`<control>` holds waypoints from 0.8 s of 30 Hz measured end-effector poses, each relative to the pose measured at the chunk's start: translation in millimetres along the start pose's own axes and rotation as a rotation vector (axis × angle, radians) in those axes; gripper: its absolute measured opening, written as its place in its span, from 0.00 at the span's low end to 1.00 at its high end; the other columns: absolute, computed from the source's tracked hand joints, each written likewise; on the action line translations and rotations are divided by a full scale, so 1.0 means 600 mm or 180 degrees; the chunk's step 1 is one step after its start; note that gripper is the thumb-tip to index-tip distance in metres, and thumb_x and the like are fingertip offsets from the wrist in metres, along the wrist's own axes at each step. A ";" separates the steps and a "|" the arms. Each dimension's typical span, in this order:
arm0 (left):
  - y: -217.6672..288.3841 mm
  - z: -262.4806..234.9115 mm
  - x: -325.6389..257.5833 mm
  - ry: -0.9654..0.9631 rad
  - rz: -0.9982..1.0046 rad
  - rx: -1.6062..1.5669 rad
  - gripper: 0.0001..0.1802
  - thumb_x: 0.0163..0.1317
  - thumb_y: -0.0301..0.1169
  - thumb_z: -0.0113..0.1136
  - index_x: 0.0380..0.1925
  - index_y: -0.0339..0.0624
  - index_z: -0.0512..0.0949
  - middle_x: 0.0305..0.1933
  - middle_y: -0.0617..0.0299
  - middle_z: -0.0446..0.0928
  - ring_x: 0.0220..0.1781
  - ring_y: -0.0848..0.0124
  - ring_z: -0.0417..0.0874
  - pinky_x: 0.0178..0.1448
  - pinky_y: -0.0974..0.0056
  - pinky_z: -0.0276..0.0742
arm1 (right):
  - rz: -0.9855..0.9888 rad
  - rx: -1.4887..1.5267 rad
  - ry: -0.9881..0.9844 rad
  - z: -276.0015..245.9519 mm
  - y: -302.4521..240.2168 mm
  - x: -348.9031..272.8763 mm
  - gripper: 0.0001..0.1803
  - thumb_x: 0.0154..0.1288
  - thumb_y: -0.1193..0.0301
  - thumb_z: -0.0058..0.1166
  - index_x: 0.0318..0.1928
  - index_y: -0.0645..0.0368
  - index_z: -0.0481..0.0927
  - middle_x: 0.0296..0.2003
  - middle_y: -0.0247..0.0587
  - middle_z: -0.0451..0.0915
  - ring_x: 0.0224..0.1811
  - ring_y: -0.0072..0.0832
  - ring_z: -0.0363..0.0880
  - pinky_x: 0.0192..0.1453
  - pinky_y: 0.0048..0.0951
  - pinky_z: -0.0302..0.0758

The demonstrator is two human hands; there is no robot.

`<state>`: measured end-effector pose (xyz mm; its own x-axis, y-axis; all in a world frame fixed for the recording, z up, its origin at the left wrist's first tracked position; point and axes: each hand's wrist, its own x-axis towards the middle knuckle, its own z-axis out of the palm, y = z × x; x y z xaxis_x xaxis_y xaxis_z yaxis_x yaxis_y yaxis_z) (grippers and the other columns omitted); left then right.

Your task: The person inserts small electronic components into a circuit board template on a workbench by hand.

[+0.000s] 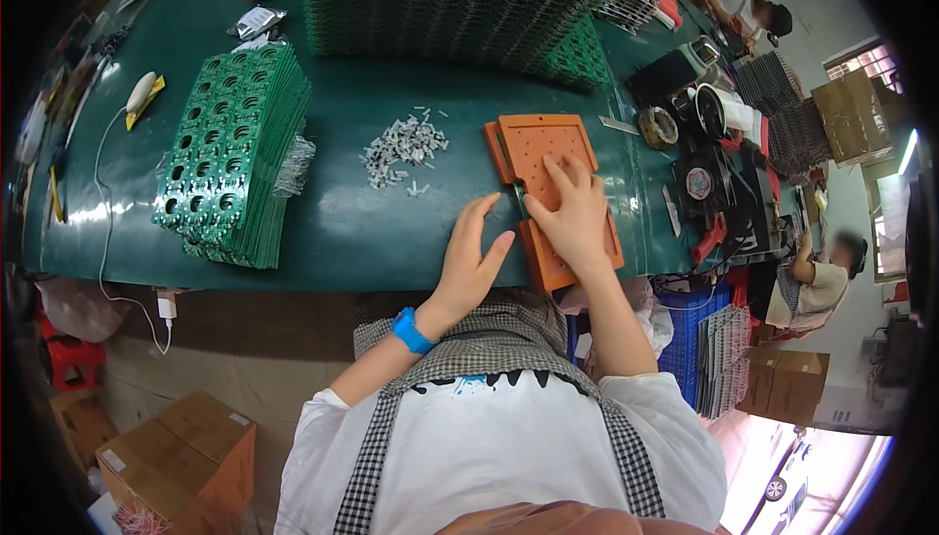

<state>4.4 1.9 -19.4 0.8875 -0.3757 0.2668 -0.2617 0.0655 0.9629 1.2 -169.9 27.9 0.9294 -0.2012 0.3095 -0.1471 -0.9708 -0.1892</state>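
My right hand point(572, 207) lies with spread fingers on an orange plate dotted with small holes point(543, 139). Under that plate shows the edge of a second orange piece point(499, 156), with a strip of green between them at the left side. My left hand point(471, 256) hovers just left of the plates, fingers and thumb apart, holding nothing. Left of it, a loose heap of small white-grey parts point(403, 149) is scattered on the green table. Farther left stands a thick stack of green circuit boards point(230, 144), with round dark holes in the top one.
A tall mass of stacked boards point(450, 7) fills the far side of the table. To the right are a tape roll point(657, 128), a thin blade-like strip point(618, 125) and a red-handled tool point(710, 239). A white cable point(101, 202) runs over the left edge. Two other people work at right.
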 end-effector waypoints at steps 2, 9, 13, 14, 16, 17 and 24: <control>-0.002 -0.002 -0.003 0.0020 -0.0017 -0.0010 0.26 0.66 0.32 0.53 0.61 0.32 0.63 0.62 0.44 0.65 0.64 0.52 0.66 0.68 0.56 0.60 | 0.0039 0.0256 -0.0037 -0.011 -0.003 0.000 0.34 0.50 0.53 0.61 0.59 0.49 0.75 0.60 0.45 0.67 0.58 0.51 0.63 0.61 0.50 0.62; -0.004 -0.004 -0.008 0.0008 0.0092 0.0208 0.27 0.65 0.32 0.55 0.61 0.33 0.63 0.60 0.43 0.66 0.63 0.50 0.67 0.68 0.55 0.60 | 0.0138 0.0090 -0.0136 -0.001 0.019 -0.020 0.33 0.51 0.53 0.61 0.59 0.48 0.75 0.62 0.44 0.65 0.62 0.54 0.60 0.65 0.52 0.59; 0.011 -0.002 -0.001 -0.0567 0.0345 0.0750 0.38 0.57 0.39 0.65 0.64 0.35 0.60 0.59 0.46 0.65 0.63 0.50 0.67 0.69 0.50 0.58 | 0.0143 0.0538 -0.0007 -0.010 0.178 -0.022 0.29 0.54 0.58 0.61 0.57 0.53 0.76 0.59 0.50 0.68 0.59 0.49 0.66 0.65 0.44 0.62; 0.019 0.004 0.000 -0.0586 0.0387 0.0746 0.38 0.57 0.39 0.65 0.64 0.35 0.60 0.59 0.46 0.65 0.63 0.50 0.67 0.69 0.50 0.58 | 0.0112 0.0432 0.0083 -0.018 0.200 -0.024 0.26 0.55 0.60 0.60 0.54 0.55 0.78 0.57 0.51 0.69 0.58 0.49 0.67 0.64 0.45 0.63; 0.031 0.013 -0.005 -0.1137 0.0796 0.2034 0.49 0.49 0.47 0.70 0.67 0.39 0.57 0.60 0.46 0.63 0.65 0.48 0.63 0.69 0.41 0.53 | -0.0123 0.0090 0.0280 -0.026 0.189 -0.021 0.20 0.56 0.63 0.59 0.49 0.57 0.80 0.54 0.51 0.71 0.57 0.49 0.68 0.63 0.45 0.64; 0.031 0.022 -0.011 -0.1146 0.0826 0.2203 0.54 0.45 0.50 0.72 0.68 0.43 0.55 0.60 0.46 0.61 0.66 0.48 0.61 0.68 0.35 0.50 | -0.0349 -0.0260 0.0452 -0.028 0.179 -0.021 0.15 0.57 0.65 0.59 0.43 0.60 0.82 0.51 0.50 0.73 0.55 0.49 0.69 0.61 0.45 0.66; 0.046 0.021 -0.009 -0.1147 0.0420 0.2241 0.51 0.46 0.43 0.72 0.68 0.43 0.55 0.59 0.43 0.61 0.67 0.46 0.58 0.69 0.35 0.48 | 0.0943 0.2661 -0.0254 -0.017 0.154 -0.002 0.09 0.58 0.69 0.61 0.32 0.63 0.82 0.25 0.34 0.79 0.29 0.22 0.76 0.34 0.26 0.72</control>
<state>-12.1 -5.7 5.1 0.6870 -0.6887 0.2316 -0.6404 -0.4234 0.6407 -16.7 -260.5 19.6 0.9178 -0.3890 0.0801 -0.1189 -0.4616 -0.8791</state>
